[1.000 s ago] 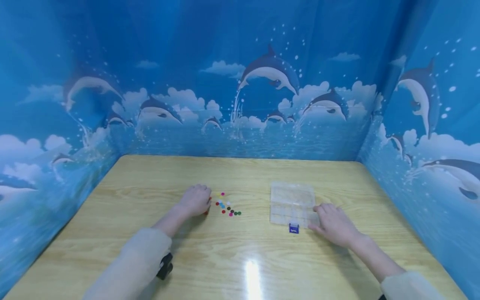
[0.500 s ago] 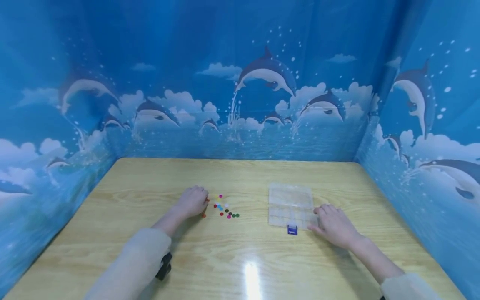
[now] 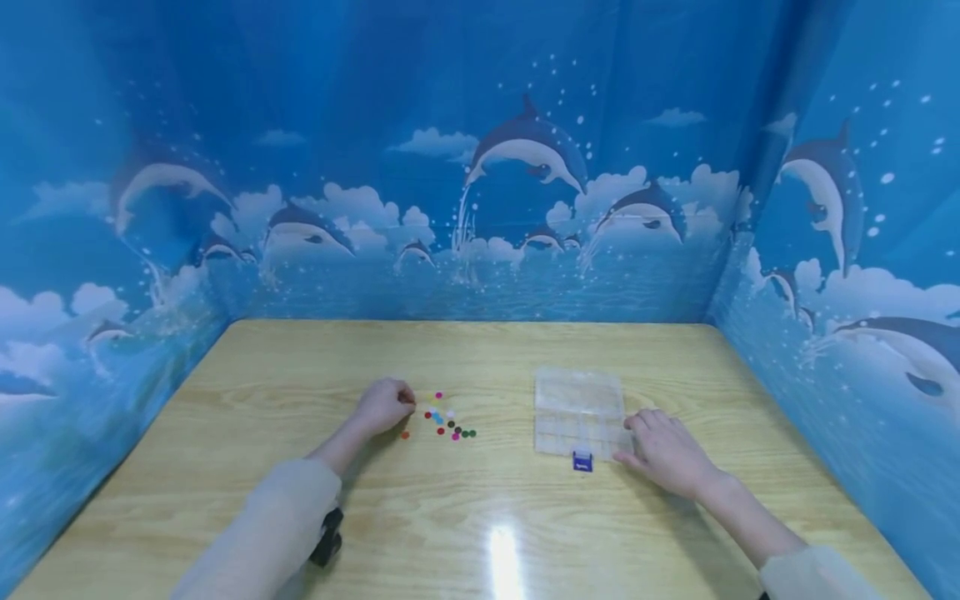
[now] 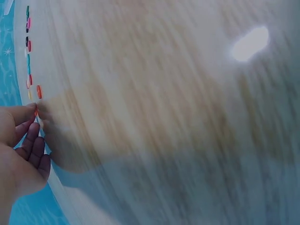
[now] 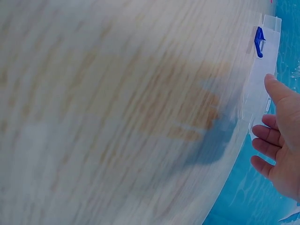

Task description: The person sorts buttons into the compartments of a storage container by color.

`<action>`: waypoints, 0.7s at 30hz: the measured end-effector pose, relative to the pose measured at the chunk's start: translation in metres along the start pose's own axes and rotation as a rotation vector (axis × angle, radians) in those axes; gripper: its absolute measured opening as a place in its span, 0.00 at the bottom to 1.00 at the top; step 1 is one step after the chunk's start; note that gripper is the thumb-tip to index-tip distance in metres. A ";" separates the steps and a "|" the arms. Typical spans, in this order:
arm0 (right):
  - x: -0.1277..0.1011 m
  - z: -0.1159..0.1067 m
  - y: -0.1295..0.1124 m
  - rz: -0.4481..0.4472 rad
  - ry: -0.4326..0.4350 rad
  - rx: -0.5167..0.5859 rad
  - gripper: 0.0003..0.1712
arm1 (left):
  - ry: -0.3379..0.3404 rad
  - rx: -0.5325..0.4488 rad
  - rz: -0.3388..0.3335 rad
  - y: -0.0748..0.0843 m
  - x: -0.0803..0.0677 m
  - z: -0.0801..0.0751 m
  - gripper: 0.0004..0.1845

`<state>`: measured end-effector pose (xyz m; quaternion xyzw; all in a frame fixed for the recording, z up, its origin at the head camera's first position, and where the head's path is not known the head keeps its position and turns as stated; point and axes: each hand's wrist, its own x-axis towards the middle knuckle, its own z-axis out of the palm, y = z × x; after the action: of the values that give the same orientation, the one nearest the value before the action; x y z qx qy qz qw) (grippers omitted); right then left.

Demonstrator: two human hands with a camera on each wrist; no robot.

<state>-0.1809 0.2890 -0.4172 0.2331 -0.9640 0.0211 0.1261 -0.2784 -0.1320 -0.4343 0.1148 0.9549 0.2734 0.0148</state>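
My left hand (image 3: pixel 384 406) is over the table left of a scatter of small coloured discs (image 3: pixel 440 431). Between thumb and index finger it pinches a small orange disc (image 4: pixel 36 112), its other fingers loosely curled. A second orange disc (image 3: pixel 406 435) lies just below that hand. At the right, a clear plastic box (image 3: pixel 577 392) lies opened flat, its divided half nearer me with a blue latch (image 3: pixel 582 462) on the front edge. My right hand (image 3: pixel 667 450) rests at the box's right side, thumb by the front corner, fingers relaxed.
The discs include red, blue, white, black, green, pink and yellow ones. A light wood table (image 3: pixel 300 350) carries everything, with a bright reflection near its front. Blue curtains (image 3: pixel 337 250) printed with dolphins enclose the back and sides.
The left hand has drawn its fingertips together and turned slightly, uncovering the orange disc below it. The right hand stays at the box. The whole head view has shifted slightly.
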 end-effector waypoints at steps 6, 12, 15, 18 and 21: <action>-0.001 0.000 0.001 0.000 0.007 -0.001 0.27 | 0.030 0.006 0.020 -0.001 0.002 0.002 0.02; -0.003 0.001 0.002 0.015 0.009 0.020 0.27 | 0.046 0.006 0.008 0.001 0.000 0.004 0.02; -0.002 0.001 0.003 0.028 0.013 0.042 0.27 | 0.037 -0.001 -0.022 0.001 0.000 0.005 0.02; -0.002 0.002 0.004 0.034 0.018 0.057 0.27 | 0.029 -0.021 -0.057 0.000 0.000 0.005 0.02; -0.002 0.003 0.005 0.039 0.018 0.068 0.27 | 0.024 -0.043 -0.077 0.000 0.000 0.005 0.02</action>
<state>-0.1826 0.2940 -0.4207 0.2180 -0.9659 0.0585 0.1265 -0.2783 -0.1296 -0.4384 0.0745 0.9527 0.2943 0.0162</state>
